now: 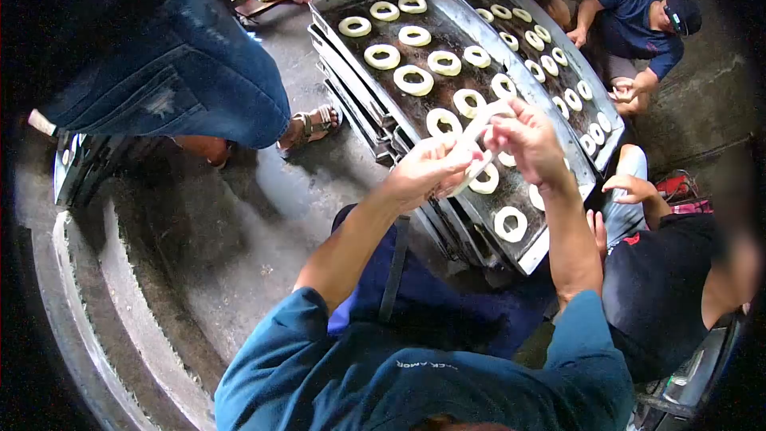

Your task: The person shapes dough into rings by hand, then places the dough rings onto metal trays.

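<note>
Both my hands are raised over a dark metal tray (482,36) and grip a pale dough ring (481,121) between them. My left hand (435,165) pinches its lower left side. On its upper right side, the fingers of my right hand (528,142) are curled closed around the dough. Part of the ring is hidden behind my fingers. Several shaped dough rings lie on the tray beneath, including one near the front corner (511,224) and one farther back (413,80).
More trays are stacked under this one. Beside it stands a second tray (608,153) with several dough rings. A co-worker in a cap (638,24) sits at the far right, another person in black (662,287) at near right. Someone in jeans (183,72) stands left, near concrete steps (136,303).
</note>
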Motion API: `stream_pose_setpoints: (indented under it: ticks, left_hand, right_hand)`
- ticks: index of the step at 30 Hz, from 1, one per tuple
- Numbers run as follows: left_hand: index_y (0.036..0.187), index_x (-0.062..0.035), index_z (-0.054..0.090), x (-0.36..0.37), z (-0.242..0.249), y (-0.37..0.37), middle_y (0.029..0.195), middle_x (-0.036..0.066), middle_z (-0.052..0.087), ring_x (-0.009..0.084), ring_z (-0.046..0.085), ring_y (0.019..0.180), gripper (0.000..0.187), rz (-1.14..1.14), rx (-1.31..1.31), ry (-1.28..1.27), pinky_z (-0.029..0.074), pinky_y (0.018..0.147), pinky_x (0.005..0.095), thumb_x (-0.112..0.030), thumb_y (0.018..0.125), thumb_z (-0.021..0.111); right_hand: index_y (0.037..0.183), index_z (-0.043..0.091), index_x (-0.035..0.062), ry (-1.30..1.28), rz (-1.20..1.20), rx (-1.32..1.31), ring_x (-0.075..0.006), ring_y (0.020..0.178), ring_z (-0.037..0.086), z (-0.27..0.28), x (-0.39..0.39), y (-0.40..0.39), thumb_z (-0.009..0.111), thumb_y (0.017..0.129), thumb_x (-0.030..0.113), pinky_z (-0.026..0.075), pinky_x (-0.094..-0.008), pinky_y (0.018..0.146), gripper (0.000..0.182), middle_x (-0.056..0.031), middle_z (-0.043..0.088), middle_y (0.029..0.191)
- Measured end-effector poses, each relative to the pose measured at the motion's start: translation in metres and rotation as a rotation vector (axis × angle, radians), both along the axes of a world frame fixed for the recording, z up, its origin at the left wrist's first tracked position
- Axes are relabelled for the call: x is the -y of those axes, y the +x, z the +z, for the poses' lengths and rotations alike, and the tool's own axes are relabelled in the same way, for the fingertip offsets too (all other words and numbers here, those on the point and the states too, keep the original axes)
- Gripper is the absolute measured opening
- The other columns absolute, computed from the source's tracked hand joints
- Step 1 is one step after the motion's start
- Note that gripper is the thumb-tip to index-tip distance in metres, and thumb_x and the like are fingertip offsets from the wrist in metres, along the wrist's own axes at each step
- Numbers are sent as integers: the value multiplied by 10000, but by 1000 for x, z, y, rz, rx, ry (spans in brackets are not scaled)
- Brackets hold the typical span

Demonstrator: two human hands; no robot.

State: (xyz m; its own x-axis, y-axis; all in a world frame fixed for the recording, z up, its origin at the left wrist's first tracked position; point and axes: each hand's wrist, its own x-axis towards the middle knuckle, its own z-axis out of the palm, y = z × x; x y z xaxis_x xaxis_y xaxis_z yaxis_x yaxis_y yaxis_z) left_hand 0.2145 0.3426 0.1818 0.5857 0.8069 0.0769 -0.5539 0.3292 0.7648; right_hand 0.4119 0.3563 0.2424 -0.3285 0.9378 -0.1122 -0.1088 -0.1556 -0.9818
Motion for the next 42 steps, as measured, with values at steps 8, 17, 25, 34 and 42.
stream_pose_setpoints:
  ticks: [8,17,25,34,42]
  left_hand:
    - [1330,12,399,-42,-30,-22,1251,181,516,263,490,1194,456,337,81,-45,457,945,436,-92,905,528]
    - [1128,-57,599,206,-176,-211,992,51,645,136,603,888,316,864,-861,-603,481,758,267,-197,847,636]
    - [882,-68,503,509,-241,-240,663,25,523,108,477,516,118,934,-1223,-1303,391,437,245,-18,776,514]
    - [859,-17,541,201,-217,-178,779,39,555,126,530,722,123,987,-1086,-290,467,687,249,-127,898,576]
    - [930,13,573,93,-165,3,1022,127,619,210,601,932,155,665,-679,169,466,871,335,-90,936,458]
  right_hand:
    - [853,594,8,152,169,614,-81,569,540,23,-108,-6,661,816,173,437,-219,527,182,-16,576,687]
    - [875,611,33,110,-352,473,-124,551,566,-101,-369,0,612,862,315,463,-287,482,281,-51,612,722]
    - [1213,533,23,-46,-629,713,-266,882,625,-158,-375,39,430,937,460,517,-420,723,526,-140,631,1057]
    - [1135,595,34,543,-41,964,-95,786,586,-18,-168,106,633,861,155,476,-250,715,302,-56,617,962]
    - [1142,581,-10,520,-689,501,-88,850,594,13,84,266,525,932,141,473,-214,772,264,-60,621,1030]
